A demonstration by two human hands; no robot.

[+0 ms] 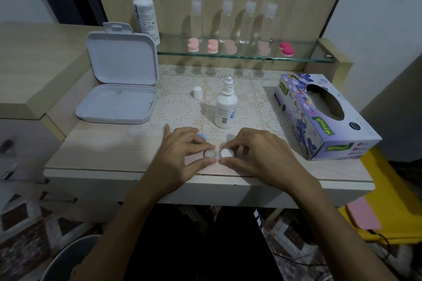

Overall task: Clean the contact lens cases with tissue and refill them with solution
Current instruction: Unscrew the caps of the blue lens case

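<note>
Head view is showing both hands meeting over a white contact lens case (pixel 216 154) lying near the front edge of the worktop (pixel 96 150), just in front of the small solution bottle (pixel 225 107). The left hand (pixel 180 155) is pinching the case's left well between thumb and forefinger, its grip closing on the case. The right hand (pixel 255 155) is grasping a white cap (pixel 226 152) sitting on the case's right well, fingers curling round it. A blue cap (pixel 202 137) is peeking out behind the left hand's fingers. The bottle is standing upright with its nozzle bare, and its white lid (pixel 197 92) is standing apart, to the bottle's left. Right of the bottle, a tissue box (pixel 324 118) is lying at an angle. Left of the bottle, a white hinged box (pixel 118 80) is sitting with its lid raised. Behind the bottle, a glass shelf (pixel 246 57) is carrying pink lens cases (pixel 212 46) and clear bottles (pixel 247 23), with a taller solution bottle (pixel 145 11) at its left end.
</note>
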